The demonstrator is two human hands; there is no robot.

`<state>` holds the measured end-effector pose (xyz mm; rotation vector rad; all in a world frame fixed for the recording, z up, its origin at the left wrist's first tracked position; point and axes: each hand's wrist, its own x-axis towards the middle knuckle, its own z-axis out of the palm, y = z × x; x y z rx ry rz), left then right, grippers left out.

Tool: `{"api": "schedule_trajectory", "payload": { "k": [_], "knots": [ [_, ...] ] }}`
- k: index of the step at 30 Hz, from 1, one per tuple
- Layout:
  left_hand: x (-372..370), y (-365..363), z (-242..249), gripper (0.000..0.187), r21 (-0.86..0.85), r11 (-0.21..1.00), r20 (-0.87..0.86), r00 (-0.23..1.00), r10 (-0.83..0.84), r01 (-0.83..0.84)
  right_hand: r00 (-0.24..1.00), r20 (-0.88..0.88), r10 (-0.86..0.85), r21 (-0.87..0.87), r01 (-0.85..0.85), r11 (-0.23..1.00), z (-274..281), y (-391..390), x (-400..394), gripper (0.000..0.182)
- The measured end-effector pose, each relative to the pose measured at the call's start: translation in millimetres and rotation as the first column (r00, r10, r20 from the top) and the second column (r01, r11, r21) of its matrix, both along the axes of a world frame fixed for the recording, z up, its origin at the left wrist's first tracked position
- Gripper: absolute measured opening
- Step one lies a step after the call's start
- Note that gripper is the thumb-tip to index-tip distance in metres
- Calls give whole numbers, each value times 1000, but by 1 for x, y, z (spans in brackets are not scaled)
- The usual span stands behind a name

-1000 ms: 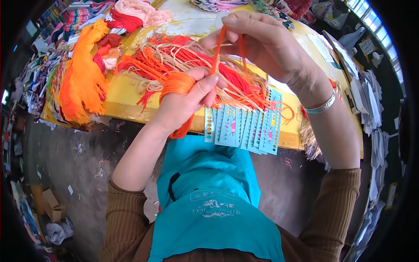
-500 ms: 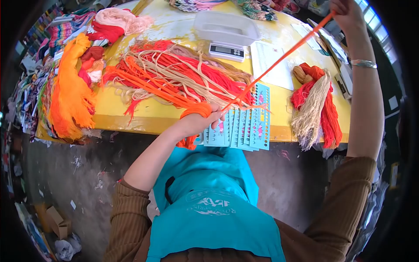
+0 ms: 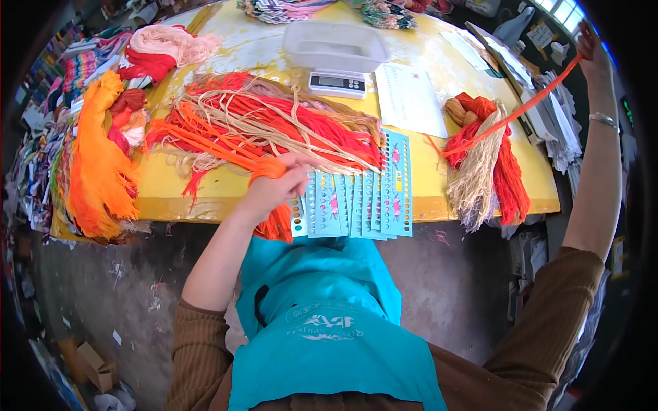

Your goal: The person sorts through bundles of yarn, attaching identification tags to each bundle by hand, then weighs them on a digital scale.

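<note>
An orange thread hank [image 3: 269,168] is looped over my left hand [image 3: 279,188], which is closed near the table's front edge. One end of the hank hangs below the wrist, and the rest reaches back to the thread pile. At the upper right, my raised right hand [image 3: 595,60] pinches a length of orange thread [image 3: 524,106]. Its free end trails down to the left, above a bundle of red and beige thread [image 3: 488,157], apart from my left hand. Just right of my left hand lie blue punched cards [image 3: 396,181] with coloured holes and pink flowers.
Red, orange and beige threads [image 3: 281,123] form a big pile mid-table. Behind it are a digital scale [image 3: 336,83] and a clear plastic tub [image 3: 336,48]. A printed sheet [image 3: 410,103] lies to the right. Bright orange yarn [image 3: 103,157] hangs over the left edge.
My right hand has swung outward to the right with the orange thread, whose near end has come away from my left hand. My left hand has shifted slightly left.
</note>
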<state>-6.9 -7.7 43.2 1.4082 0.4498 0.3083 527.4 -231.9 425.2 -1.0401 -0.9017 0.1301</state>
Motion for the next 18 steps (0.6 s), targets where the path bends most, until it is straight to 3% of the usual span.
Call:
{"api": "schedule_trajectory", "payload": {
  "k": [1,6,7,8,9,10,11,12,13,15,17,18],
  "knots": [
    [-6,1,11,25,-91,995,16,999,39,-38,987,57,-151,-29,153,988,-9,7,-22,18],
    [-36,15,35,23,-136,970,189,956,225,-202,937,282,-207,-398,311,863,-105,45,-99,34],
    [-44,20,40,23,-149,964,219,943,249,-220,940,334,-74,-502,244,830,-133,50,-113,37],
    [-51,23,44,23,-154,948,250,918,309,-277,942,332,-61,-536,241,809,-168,57,-131,28],
    [-60,26,48,22,-126,934,250,901,355,-333,962,273,-24,-628,197,753,-198,63,-165,33],
    [-68,30,53,22,-95,916,251,881,400,-389,983,149,106,-733,38,680,-226,67,-186,35],
    [-76,30,57,21,-24,890,251,858,447,-456,964,218,154,-835,102,541,-242,70,-220,37],
    [-82,29,63,21,72,853,219,843,492,-517,963,114,244,-899,-5,439,-263,73,-234,39],
    [-87,27,69,21,167,808,191,823,535,-565,937,-16,349,-875,-182,449,-283,74,-251,38],
    [-94,24,70,21,220,798,111,827,551,-561,857,-94,506,-851,-334,406,-320,79,-273,25],
    [-84,12,61,19,551,720,116,893,434,-422,744,-269,611,-775,-544,321,-348,85,-289,12],
    [-73,4,53,18,554,752,87,923,374,-356,717,-279,639,-755,-575,315,-356,89,-299,11]
  ]
}}
